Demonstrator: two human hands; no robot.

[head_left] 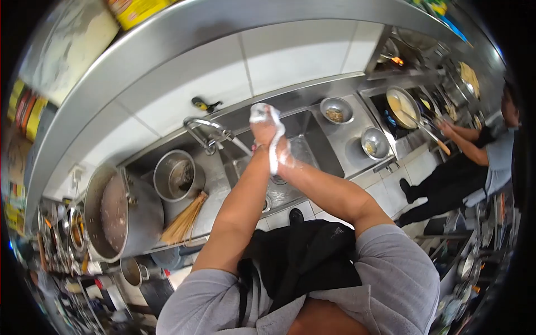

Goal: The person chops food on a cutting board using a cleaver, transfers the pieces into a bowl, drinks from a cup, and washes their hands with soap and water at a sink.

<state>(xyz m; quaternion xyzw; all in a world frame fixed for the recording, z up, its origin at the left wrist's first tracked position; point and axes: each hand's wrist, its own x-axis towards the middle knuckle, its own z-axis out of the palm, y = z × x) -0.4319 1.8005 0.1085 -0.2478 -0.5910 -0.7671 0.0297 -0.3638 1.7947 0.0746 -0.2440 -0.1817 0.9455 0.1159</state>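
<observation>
Both my hands are together above the steel sink (324,148), covered in white soap foam (273,153). My left hand (263,131) points away from me, its fingers hidden by foam. My right hand (283,152) lies against the left hand and wrist, and its fingers are hard to make out. Just left of them, water runs from the curved faucet (209,125) into the sink. A steel bowl with food bits (336,110) stands right of the sink, and a second small bowl (374,143) sits nearer to me.
On the left are a large pot (142,215), a smaller pot (162,173) and a straw brush (184,220). At the right a co-worker (486,151) stirs a pan (403,106) on the stove. A shelf edge (223,14) runs overhead.
</observation>
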